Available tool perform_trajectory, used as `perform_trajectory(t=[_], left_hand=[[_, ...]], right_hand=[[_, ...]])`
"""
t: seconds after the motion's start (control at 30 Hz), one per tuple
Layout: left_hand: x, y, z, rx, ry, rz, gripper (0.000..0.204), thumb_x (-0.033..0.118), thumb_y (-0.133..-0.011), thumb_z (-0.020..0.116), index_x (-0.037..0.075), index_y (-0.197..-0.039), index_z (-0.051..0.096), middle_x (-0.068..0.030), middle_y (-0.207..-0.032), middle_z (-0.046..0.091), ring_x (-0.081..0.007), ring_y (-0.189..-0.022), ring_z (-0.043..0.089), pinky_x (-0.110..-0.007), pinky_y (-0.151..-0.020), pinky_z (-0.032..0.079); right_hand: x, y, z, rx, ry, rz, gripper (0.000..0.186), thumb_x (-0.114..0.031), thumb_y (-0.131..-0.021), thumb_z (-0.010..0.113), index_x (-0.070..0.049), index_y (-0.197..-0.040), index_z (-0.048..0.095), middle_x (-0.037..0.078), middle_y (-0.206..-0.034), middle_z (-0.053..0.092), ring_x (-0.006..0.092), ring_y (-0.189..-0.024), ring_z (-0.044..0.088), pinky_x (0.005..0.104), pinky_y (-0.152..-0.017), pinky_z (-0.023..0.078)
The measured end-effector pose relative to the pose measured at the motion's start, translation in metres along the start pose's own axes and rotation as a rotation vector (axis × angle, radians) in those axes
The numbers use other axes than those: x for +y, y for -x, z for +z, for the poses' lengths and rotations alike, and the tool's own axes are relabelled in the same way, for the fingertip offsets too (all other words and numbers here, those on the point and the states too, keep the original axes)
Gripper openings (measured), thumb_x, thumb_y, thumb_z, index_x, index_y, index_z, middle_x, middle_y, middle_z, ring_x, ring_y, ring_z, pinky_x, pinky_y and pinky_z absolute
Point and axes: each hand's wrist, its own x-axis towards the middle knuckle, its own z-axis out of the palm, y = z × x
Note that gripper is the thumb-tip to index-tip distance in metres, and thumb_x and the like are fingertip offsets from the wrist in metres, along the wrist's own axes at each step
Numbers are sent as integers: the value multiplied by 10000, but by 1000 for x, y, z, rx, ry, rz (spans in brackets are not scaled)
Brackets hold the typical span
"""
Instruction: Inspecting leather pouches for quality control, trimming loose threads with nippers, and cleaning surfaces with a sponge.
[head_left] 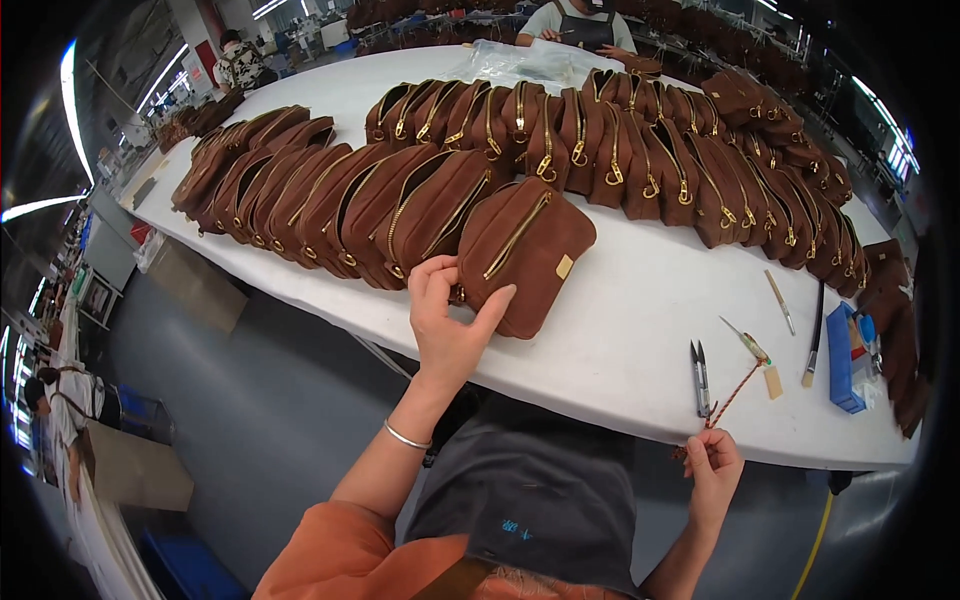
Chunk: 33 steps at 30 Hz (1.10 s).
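Observation:
A brown zip pouch [545, 255] with a gold zipper and a small tan label stands at the table's near side, in front of a row of similar pouches [375, 205]. My left hand [450, 315] grips its lower left edge between thumb and fingers. At the table's front edge my right hand [712, 465] is closed on a reddish braided cord [735, 393]. The cord runs up to a thin pointed tool [748, 342] lying on the cloth. Black thread snips [699, 378] lie just above my right hand, apart from the fingers.
More brown pouches [640, 160] fill the back and right of the white table [640, 300]. On the right lie a thin stick-like tool [780, 302], a flat brush [813, 340], a tan tag [772, 382] and a blue bin [848, 370]. Another person [585, 30] works across the table.

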Motion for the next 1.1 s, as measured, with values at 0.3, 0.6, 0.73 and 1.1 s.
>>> perform_trajectory(t=[0.3,0.6,0.73,1.1], left_hand=[[4,0,-1,84,-68,252,321,60,-738,857,30,-891,576,-105,-1114,552,-226,-955,545,-312,-776,464],[-13,1,-7,218,-241,162,328,92,-785,823,35,-886,516,-171,-1223,475,-303,-1121,443,-384,-917,400],[-20,6,-1,238,-248,122,329,110,-784,819,32,-930,535,-187,-1301,462,-339,-1183,393,-425,-1004,338],[-13,-11,7,220,-308,137,391,175,-823,787,25,-1065,519,-232,-1445,366,-364,-1299,330,-452,-1077,286]], right_hand=[[16,20,-11,9,44,83,154,-105,-897,735,-21,-844,617,-11,-668,585,36,-549,495,183,-503,379],[59,40,-34,-30,63,128,163,-127,-909,720,-25,-845,610,-12,-647,569,45,-527,485,192,-493,369],[154,54,-65,-59,118,228,131,-95,-905,708,-17,-846,621,-5,-643,582,56,-530,509,205,-492,394],[409,140,-180,-162,504,336,213,-151,-916,682,46,-997,698,95,-813,721,157,-709,661,311,-664,513]])
